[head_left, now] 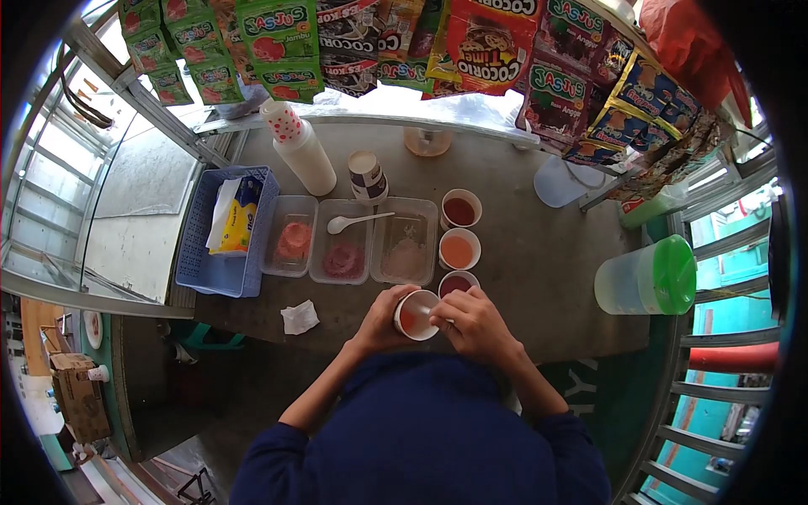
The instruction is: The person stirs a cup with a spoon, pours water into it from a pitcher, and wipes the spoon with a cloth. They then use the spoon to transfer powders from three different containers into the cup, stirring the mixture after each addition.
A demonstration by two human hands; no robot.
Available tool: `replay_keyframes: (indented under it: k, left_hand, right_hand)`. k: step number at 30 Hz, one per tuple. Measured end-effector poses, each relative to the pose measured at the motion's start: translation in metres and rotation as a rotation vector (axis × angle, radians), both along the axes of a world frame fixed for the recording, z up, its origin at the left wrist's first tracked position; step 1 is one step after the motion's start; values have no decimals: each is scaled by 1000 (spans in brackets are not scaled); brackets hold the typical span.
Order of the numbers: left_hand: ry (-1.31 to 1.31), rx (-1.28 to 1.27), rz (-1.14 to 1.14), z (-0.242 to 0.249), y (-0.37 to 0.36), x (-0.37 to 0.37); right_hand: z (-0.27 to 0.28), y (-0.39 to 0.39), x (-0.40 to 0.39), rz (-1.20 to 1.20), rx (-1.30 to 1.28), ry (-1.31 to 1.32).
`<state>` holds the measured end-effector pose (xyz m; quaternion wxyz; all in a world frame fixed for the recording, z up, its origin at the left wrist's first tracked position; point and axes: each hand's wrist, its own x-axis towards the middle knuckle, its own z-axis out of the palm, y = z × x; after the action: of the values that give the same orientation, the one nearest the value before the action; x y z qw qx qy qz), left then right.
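Note:
My left hand is wrapped round the side of a white paper cup with orange-red contents. My right hand pinches a white spoon that dips into this cup. Just beyond my right fingers stands a cup of dark red liquid, partly hidden. Behind it in a row are a cup of orange liquid and a cup of brownish-red liquid. Three clear plastic tubs with pink, purple-pink and pale brown powder sit ahead. A second white spoon lies across two tubs.
A blue basket holds a yellow tissue pack. Stacked cups lean behind the tubs. A crumpled tissue lies at front left. A green-lidded container stands right. Drink sachets hang overhead.

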<state>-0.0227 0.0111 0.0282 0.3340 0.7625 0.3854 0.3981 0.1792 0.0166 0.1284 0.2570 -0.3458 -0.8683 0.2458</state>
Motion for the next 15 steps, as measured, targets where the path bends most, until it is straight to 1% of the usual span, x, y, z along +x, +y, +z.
replay_keyframes:
  k: [2,3,5,6,8,9,11,12,14,15]
  left_hand:
    - [3,-23,7,-3,-1,-1]
    - [5,-44,14,-6,-2,-2]
    - [-2,-49,6,-10,-5,-2]
    - [-10,-53,-2,-12,-6,-2]
    - [-5,-63,-5,-18,-6,-2]
    - [-1,-71,-9,-20,-7,-2]
    - [13,-59,-11,-22,-9,-1]
    - [25,-45,-13,-23,-9,-1]
    - [37,-41,-18,-25,-9,-1]
    - [48,-36,-17,-25,-9,-1]
  right_hand:
    - [-5,-2,-2,-110,49,-51]
    - [-10,-4,-2,-111,49,-51]
    - [-18,-8,-3,-40,-85,9]
    - [-18,-9,-3,-40,-86,9]
    - [-18,-11,-5,-133,-30,-118]
    - [-19,-13,-5,-133,-31,-118]
    - [-25,-17,-5,-78,-163,28]
    - [-27,-18,-6,-82,-164,28]
    - [-30,-20,-8,-177,-65,-56]
    - [-32,-21,-9,-175,-65,-56]
